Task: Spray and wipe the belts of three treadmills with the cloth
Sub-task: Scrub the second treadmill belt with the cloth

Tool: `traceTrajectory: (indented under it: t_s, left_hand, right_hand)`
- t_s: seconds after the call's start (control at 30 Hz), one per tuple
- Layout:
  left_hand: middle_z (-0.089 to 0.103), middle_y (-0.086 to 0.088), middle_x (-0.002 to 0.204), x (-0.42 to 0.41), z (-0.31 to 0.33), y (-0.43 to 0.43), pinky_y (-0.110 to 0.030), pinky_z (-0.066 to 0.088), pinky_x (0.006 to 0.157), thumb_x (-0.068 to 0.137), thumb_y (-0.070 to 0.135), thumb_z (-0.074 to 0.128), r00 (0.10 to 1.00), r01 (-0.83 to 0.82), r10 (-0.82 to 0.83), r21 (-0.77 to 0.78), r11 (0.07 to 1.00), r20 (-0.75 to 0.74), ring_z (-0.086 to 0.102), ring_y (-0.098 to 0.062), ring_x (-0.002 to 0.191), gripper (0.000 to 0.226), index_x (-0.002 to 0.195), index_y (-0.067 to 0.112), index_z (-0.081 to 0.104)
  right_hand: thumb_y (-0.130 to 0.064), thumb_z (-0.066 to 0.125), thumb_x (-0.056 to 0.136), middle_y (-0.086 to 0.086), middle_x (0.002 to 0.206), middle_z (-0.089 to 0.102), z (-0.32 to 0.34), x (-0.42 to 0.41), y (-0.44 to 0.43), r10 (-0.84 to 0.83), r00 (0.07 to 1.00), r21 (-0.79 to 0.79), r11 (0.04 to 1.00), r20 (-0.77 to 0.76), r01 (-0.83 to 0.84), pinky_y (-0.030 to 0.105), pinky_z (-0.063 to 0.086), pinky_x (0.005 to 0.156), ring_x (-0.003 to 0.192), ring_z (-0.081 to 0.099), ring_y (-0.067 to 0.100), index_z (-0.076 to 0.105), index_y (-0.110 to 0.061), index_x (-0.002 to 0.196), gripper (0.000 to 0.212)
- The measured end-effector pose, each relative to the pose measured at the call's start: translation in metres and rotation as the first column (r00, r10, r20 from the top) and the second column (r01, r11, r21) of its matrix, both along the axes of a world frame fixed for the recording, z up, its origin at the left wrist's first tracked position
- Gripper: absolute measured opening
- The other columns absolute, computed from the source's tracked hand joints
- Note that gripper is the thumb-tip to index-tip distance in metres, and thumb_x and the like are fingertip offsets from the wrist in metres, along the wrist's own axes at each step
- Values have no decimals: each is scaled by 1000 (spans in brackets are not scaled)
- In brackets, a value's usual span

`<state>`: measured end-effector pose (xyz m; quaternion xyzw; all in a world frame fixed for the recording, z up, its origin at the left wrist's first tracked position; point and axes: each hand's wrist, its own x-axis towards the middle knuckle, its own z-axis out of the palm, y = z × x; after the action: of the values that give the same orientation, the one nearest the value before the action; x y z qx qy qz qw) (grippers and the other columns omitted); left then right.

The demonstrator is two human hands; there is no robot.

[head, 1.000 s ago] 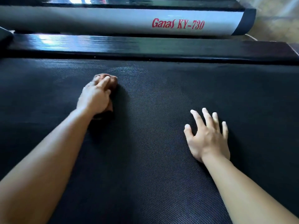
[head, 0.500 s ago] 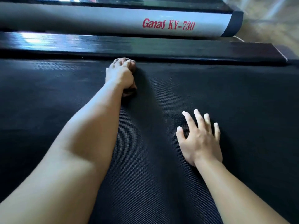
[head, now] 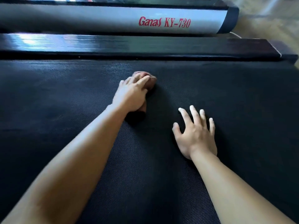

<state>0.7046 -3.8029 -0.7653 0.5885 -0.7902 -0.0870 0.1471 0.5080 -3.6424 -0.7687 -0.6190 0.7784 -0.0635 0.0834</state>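
**A:** Where's the cloth?

**B:** It's a brown cloth (head: 151, 80), wadded up on the belt (head: 64, 102) towards the far edge. It's near the glossy black side rail (head: 129, 46) but not touching it. The left hand (head: 131, 94) covers most of it, so only the front and a bit by the heel of the palm show.

**A:** How is it held?

**B:** It's clasped. The fingers (head: 142, 79) curve over the top of the wad and the palm bears down on it. My guess is that bunching it gives a thick pad, so the pressure goes into the textured weave instead of skating over it.

**A:** And the arm?

**B:** The left forearm reaches out long and angles in towards the middle. The wrist sits low and the knuckles point at the rail.

**A:** What about the other hand?

**B:** The right hand (head: 195, 135) holds nothing. It lies palm down on the belt with its fingers (head: 193, 113) spread and straight, nearer the body and well apart from the cloth. It looks like a prop that takes the person's weight during the reach.

**A:** Anything beyond the rail?

**B:** The neighbouring treadmill (head: 97, 18), grey, lettered "Ganas KY-730". I can't tell how many belts are done.
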Motion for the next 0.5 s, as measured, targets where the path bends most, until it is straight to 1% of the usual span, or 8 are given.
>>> traceTrajectory:
  t_s: [0.1,0.17,0.23,0.3,0.37,0.5]
  left_hand:
    - [35,-5,160,75,-7,-8,-42,24,121,94,33,53,991,-133,132,-40,990,-38,32,-28,146,56,148,27,44]
    - [31,-7,161,110,-9,-15,-39,20,123,96,29,54,968,-251,250,-20,968,-37,28,-27,148,56,151,23,41]
    - [26,-11,163,119,-8,-20,-38,16,123,99,30,50,936,-353,353,18,936,13,23,-28,150,57,154,23,35]
    - [23,-17,163,110,-7,-21,-38,15,123,101,32,45,911,-409,406,24,912,67,23,-32,149,57,155,24,31]
    - [24,-18,162,91,-4,-21,-38,16,122,101,33,43,913,-402,399,15,916,80,24,-35,147,56,155,24,31]
    - [28,-15,161,34,-1,-9,-40,18,121,98,34,46,969,-241,240,8,970,55,25,-33,147,54,151,28,36]
  right_hand:
    - [-59,25,94,-6,165,5,-1,0,-1,3,1000,-10,1000,-10,-3,48,-2,122,152,-2,21,18,-44,152,61]
    - [-59,25,94,-6,165,5,-2,-1,-1,3,1000,-9,1000,-10,-3,49,-3,122,152,-2,21,19,-43,152,61]
    - [-59,25,94,-6,165,5,-3,-1,-1,2,1000,-3,1000,-15,-2,49,-3,122,152,-2,21,18,-44,152,60]
    - [-58,25,95,-6,165,5,-3,0,-2,2,1000,1,1000,-17,-2,49,-3,122,152,-2,21,18,-43,153,60]
    - [-58,25,95,-6,165,5,-2,0,-1,-3,1000,1,1000,-19,3,49,-2,122,152,-2,21,18,-44,152,60]
    - [-58,24,94,-7,165,4,-1,1,-1,-1,1000,5,1000,-22,1,48,-3,122,152,-3,20,17,-44,152,60]
